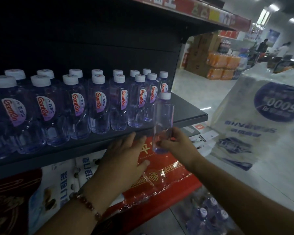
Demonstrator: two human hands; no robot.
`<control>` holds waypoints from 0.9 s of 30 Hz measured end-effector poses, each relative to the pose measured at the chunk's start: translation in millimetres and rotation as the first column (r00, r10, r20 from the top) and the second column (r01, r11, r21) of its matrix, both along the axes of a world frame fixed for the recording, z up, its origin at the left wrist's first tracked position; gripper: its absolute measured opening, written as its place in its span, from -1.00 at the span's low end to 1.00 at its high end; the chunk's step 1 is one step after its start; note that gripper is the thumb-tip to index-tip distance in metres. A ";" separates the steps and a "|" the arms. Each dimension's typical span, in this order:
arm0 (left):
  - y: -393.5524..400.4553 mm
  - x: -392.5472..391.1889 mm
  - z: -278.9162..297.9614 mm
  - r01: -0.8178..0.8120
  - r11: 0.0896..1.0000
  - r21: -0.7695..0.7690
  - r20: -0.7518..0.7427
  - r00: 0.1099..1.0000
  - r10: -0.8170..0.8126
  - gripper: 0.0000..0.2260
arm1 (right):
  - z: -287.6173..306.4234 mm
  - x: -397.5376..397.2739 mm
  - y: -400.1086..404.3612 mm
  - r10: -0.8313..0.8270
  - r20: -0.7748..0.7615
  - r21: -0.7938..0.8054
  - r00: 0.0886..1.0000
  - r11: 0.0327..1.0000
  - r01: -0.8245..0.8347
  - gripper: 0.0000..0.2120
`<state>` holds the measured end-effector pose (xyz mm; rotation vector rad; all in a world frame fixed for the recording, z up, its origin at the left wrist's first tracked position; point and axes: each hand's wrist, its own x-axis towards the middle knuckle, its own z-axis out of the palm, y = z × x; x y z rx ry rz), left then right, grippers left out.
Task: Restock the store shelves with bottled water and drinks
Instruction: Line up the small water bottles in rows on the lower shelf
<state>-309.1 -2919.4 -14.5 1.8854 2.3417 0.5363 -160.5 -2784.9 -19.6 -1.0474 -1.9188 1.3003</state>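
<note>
From the head camera I see my right hand (177, 141) gripping a blurred water bottle (163, 122) near its base, just off the shelf (190, 107) edge; my left hand (124, 158) is spread open, empty. The bottle rows (98, 102) run past the left edge.

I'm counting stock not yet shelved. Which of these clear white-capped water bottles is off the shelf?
The clear white-capped water bottle gripped low by the right hand, upright before the dark shelf's right end; the others stand in rows on it.
</note>
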 end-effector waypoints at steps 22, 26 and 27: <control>12.1 -12.8 -33.9 0.027 0.996 -0.082 -0.068 0.997 -0.032 -0.33 | -1.9 -64.0 130.8 -0.243 0.075 0.201 0.967 0.953 0.225 -0.44; 14.7 -15.9 -38.2 0.016 0.993 -0.120 -0.088 0.996 -0.027 -0.33 | -2.0 -72.8 128.2 -0.282 0.093 0.257 0.955 0.933 0.251 -0.47; 15.3 -16.9 -38.9 0.014 0.992 -0.127 -0.094 0.995 -0.026 -0.34 | -0.6 -74.1 127.6 -0.286 0.102 0.262 0.953 0.932 0.252 -0.48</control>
